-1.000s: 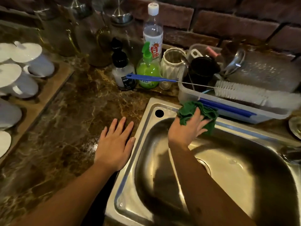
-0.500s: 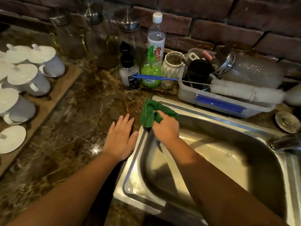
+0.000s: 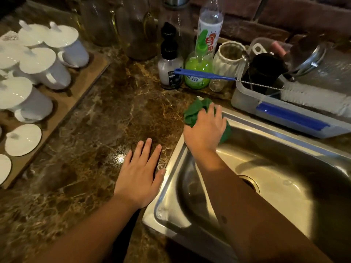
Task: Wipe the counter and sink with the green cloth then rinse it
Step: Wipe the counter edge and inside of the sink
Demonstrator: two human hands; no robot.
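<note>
The bunched green cloth (image 3: 193,114) lies on the far-left corner of the steel sink (image 3: 281,198), where its rim meets the brown marble counter (image 3: 106,130). My right hand (image 3: 205,130) presses down on the cloth with spread, fairly straight fingers and covers most of it. Flat on the counter just left of the sink's rim rests my left hand (image 3: 140,177), fingers straight and holding nothing. The sink's drain (image 3: 250,184) shows beside my right forearm.
Behind the cloth stand a black-capped bottle (image 3: 170,69), a green soap bottle (image 3: 198,71) and a white cup (image 3: 228,57). A blue-handled brush (image 3: 205,74) juts out from a plastic tub (image 3: 284,114) of dishes. White lidded mugs (image 3: 43,69) sit on a wooden tray at left.
My right hand slid the cloth from the sink's back rim leftward to its far-left corner and now lies flatter on it. The left hand has stayed flat on the counter.
</note>
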